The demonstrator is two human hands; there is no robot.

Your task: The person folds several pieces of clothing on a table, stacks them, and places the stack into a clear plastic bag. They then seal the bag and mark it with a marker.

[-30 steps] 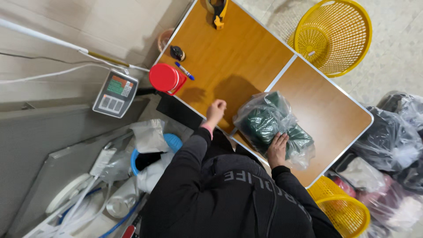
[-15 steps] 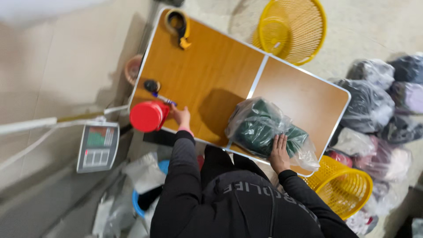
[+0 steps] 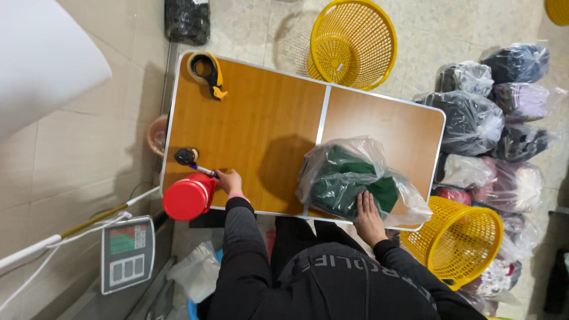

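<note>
Two hands rest on a folding wooden table (image 3: pixel 261 124) with a pale seam down its middle, set on a tiled floor (image 3: pixel 77 154). At far left a digital scale (image 3: pixel 126 253) sits low beside the table's near corner, and a red lidded container (image 3: pixel 188 197) stands on that corner. The left hand (image 3: pixel 230 181) lies just right of the container, its fingers curled round the end of a blue pen (image 3: pixel 203 170); how tightly they pinch is hard to tell. A small black round object (image 3: pixel 186 156) lies beside the pen. A tape dispenser (image 3: pixel 206 69) lies at the far left corner. Right of the seam, the right hand (image 3: pixel 368 214) presses flat, fingers together, on a clear plastic bag of green cloth (image 3: pixel 349 181) at the near edge. Yellow baskets (image 3: pixel 352 42) and bagged clothes (image 3: pixel 474 121) crowd the floor at right, some cut off by the frame.
</note>
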